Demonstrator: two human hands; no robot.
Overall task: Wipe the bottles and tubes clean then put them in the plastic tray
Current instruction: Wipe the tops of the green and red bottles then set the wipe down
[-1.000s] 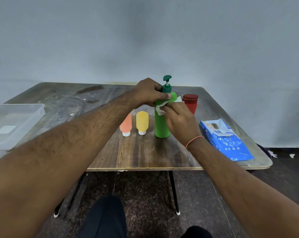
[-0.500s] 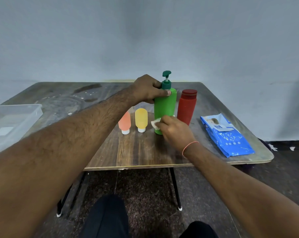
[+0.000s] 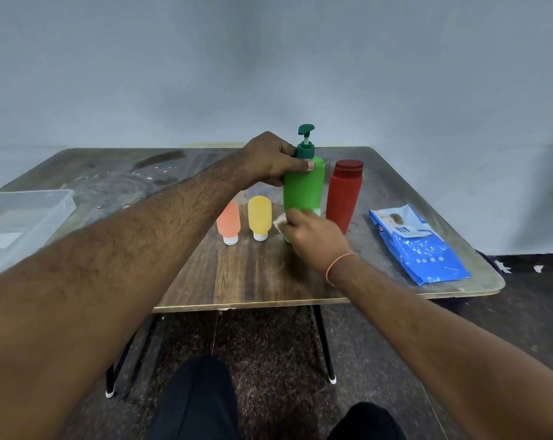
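wipe [image 3: 279,222] lower (bottle base) | left hand [image 3: 270,161] holds green bottle [image 3: 303,188] shoulder

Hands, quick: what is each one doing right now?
Left hand: grips the green pump bottle at its shoulder.
Right hand: holds a wipe against the bottle's base.

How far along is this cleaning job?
Nothing is done: the tray holds no bottle. In hand: the left hand steadies the green bottle while the right hand rubs a wipe low on it. Left: red bottle, yellow tube, orange tube.
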